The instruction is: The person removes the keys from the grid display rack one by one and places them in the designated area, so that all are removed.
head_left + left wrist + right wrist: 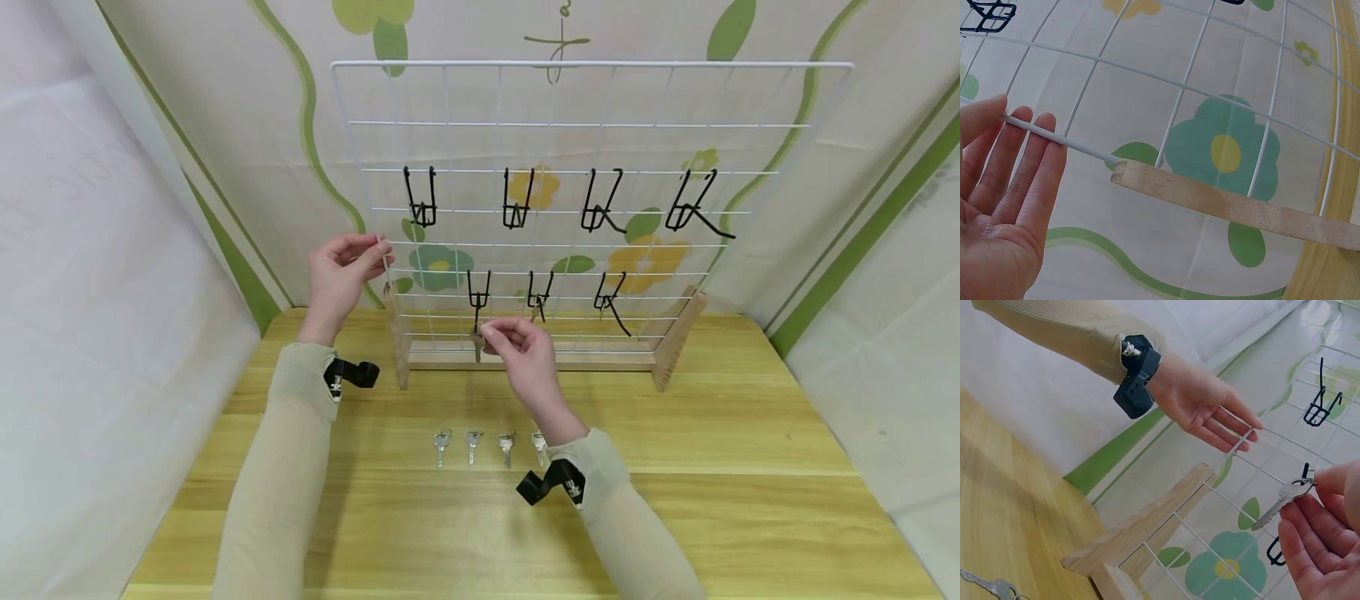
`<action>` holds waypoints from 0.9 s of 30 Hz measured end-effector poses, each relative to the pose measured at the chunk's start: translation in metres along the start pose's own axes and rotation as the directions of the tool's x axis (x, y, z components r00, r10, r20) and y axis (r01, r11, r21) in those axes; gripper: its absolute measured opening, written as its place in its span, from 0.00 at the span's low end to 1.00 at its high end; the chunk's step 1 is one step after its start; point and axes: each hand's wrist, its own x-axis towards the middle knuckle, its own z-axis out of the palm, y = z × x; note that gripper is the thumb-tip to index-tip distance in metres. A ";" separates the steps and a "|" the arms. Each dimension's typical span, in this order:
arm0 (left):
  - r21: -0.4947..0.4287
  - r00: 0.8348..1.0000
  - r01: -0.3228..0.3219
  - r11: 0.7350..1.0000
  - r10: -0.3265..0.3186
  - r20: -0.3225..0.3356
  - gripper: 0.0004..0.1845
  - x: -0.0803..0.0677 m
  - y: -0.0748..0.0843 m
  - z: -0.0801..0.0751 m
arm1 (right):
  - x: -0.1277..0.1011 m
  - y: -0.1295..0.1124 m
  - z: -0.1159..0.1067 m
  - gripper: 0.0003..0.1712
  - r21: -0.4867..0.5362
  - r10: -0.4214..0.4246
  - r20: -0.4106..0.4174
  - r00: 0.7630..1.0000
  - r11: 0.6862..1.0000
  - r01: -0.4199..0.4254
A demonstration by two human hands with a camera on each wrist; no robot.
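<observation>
Meanwhile, right hand (521,346) pinches key (1285,501); left hand (341,271) steadies rack (592,64).

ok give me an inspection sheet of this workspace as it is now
surface: wooden table, bare wood around the rack.
job's things: silver key at a lower black hook on the white wire grid rack; four more keys in a row on the table.
clutter: nothing seen.
hands: right hand pinches the key; left hand touches the rack's left edge wire, fingers straight.
cables: nothing seen.
surroundings: floral backdrop.
</observation>
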 end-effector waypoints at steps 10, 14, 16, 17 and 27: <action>0.019 1.000 0.003 1.000 -0.003 -0.005 0.10 0.000 -0.001 -0.001 | -0.013 -0.012 -0.002 0.10 -0.020 -0.017 0.038 0.999 1.000 0.018; 0.013 1.000 0.004 1.000 -0.004 -0.005 0.10 0.000 -0.001 -0.001 | -0.018 -0.018 -0.003 0.09 -0.028 -0.035 0.040 0.999 0.999 0.036; 0.012 1.000 0.001 1.000 -0.001 -0.003 0.10 0.000 -0.001 0.000 | -0.020 -0.021 -0.004 0.09 -0.020 -0.047 0.044 0.998 0.999 0.048; 0.012 1.000 0.001 1.000 -0.001 -0.002 0.10 0.001 -0.001 0.000 | -0.021 -0.023 -0.005 0.09 -0.017 -0.055 0.047 0.997 0.998 0.056; 0.010 1.000 -0.002 1.000 0.002 -0.002 0.09 0.001 -0.001 0.000 | -0.030 -0.022 -0.019 0.08 -0.045 -0.037 0.033 0.999 0.998 0.038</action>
